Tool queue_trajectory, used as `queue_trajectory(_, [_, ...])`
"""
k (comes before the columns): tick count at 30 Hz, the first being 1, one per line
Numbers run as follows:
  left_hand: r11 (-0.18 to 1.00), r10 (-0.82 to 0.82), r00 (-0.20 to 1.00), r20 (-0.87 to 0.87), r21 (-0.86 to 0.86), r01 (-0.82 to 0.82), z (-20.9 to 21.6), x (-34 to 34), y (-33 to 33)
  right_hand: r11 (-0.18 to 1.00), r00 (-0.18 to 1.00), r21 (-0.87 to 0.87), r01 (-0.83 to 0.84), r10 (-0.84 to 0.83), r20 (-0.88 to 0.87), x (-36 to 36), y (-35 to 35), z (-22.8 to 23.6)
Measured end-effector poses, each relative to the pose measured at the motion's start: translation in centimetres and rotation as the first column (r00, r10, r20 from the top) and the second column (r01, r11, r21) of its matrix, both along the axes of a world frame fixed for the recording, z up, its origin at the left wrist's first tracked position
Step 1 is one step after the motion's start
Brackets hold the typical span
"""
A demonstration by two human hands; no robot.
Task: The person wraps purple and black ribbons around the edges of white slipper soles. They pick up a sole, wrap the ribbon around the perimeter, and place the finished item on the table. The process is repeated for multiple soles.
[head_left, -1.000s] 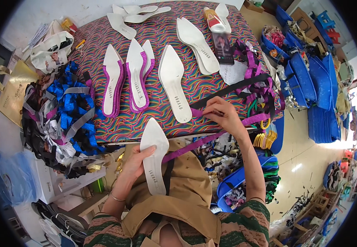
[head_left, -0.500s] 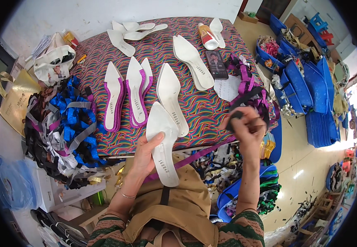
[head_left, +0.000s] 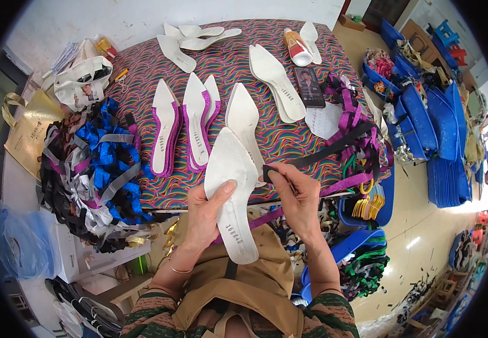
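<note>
My left hand (head_left: pixel 202 219) grips a white pointed shoe insole (head_left: pixel 233 160), its thumb on top and the toe pointing away from me. Close to the insole's right edge, my right hand (head_left: pixel 300 205) pinches the end of a black strip (head_left: pixel 328 151), which trails back over the table to the right. Just beyond lies a pair of bare white insoles (head_left: pixel 243 107), partly hidden by the held one. Farther left sit two stacks of insoles edged in glittery purple, a left stack (head_left: pixel 166 127) and a right stack (head_left: pixel 196 121).
More white insoles (head_left: pixel 278 84) lie farther back on the patterned table (head_left: pixel 137 62), near a phone (head_left: pixel 309 87) and a can (head_left: pixel 298 48). Tangled ribbons (head_left: pixel 97 163) hang at the left, purple ribbons (head_left: pixel 348 112) at the right. Blue bins (head_left: pixel 447 169) stand on the floor.
My right hand has come left and nearer to the insole, drawing the black strip out from the ribbon pile. The held insole stays in my left hand. The view has shifted slightly.
</note>
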State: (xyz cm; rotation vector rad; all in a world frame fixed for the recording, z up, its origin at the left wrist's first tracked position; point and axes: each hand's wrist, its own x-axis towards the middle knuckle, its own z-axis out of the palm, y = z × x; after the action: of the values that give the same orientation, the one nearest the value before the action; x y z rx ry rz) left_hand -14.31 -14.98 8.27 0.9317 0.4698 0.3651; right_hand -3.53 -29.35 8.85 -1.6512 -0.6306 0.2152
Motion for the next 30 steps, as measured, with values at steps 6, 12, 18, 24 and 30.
queue_trajectory(6, [0.996, 0.000, 0.999, -0.035, 0.091, 0.003, 0.2, -0.3, 0.0, 0.999, 0.996, -0.033, -0.004, 0.007, 0.088, -0.3, 0.6, 0.9])
queue_trajectory(12, [0.988, -0.011, 0.999, -0.049, 0.156, 0.019, -0.2, -0.3, 0.1, 1.000, 0.980, 0.001, -0.020, 0.019, 0.199, -0.2, 0.6, 1.4])
queue_trajectory(18, [0.966, -0.015, 1.000, -0.006, 0.258, 0.016, -0.4, 0.1, 0.1, 0.989, 0.978, 0.087, -0.117, 0.130, -0.163, -0.1, -0.1, 2.7])
queue_trajectory(24, [0.927, -0.111, 0.994, 0.005, 0.361, 0.102, 0.8, 0.8, 0.4, 0.980, 0.941, 0.081, -0.181, 0.197, -0.276, 1.7, 0.2, 3.4])
queue_trajectory(30, [0.997, -0.024, 0.999, -0.034, 0.076, 0.026, 0.6, 3.9, 2.3, 0.906, 0.894, -0.088, -0.414, 0.386, -0.229, 7.4, 2.4, 4.0])
